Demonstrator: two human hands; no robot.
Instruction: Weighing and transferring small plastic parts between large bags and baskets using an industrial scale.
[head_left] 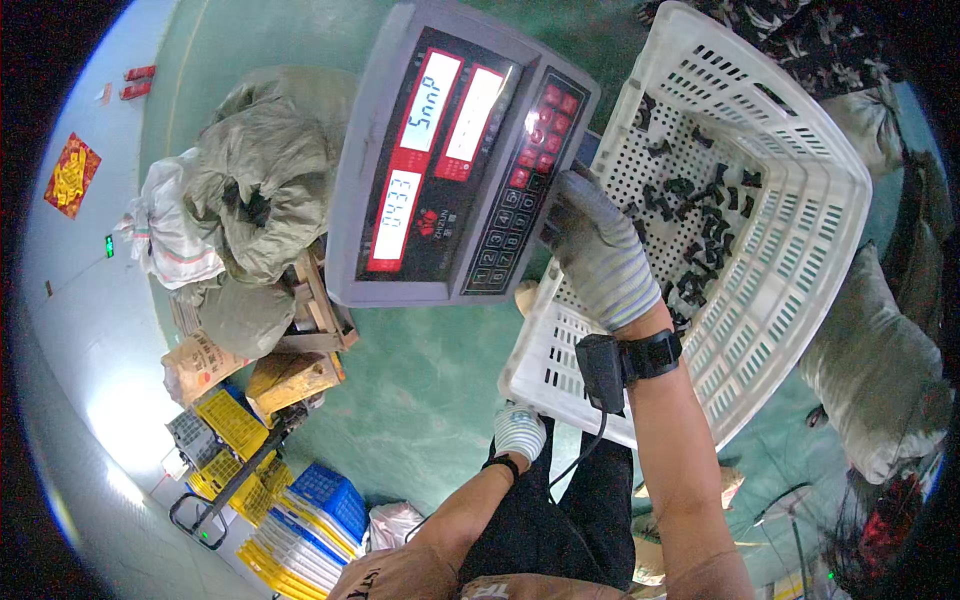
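Note:
My right hand point(605, 255), in a striped glove with dark grey fingertips, reaches over the near left rim of a white perforated plastic basket point(840, 190). Its fingers stretch to the keypad edge of a grey electronic weighing scale point(350, 200) with lit displays and red and black keys; whether a key is pressed cannot be seen. Scattered on the basket floor are many small black parts point(712, 225), their exact kind unclear. Lower down, my gloved left hand point(520, 432) is at the basket's near left corner, its fingers mostly hidden there.
Large grey-green sacks point(265, 170) lean at the left beside a wooden pallet point(320, 300). Blue, yellow and white crates point(330, 500) are stacked at the lower left, near a cart handle point(200, 520). A full sack point(870, 370) lies at the right. A cable point(590, 450) hangs from my right wrist device.

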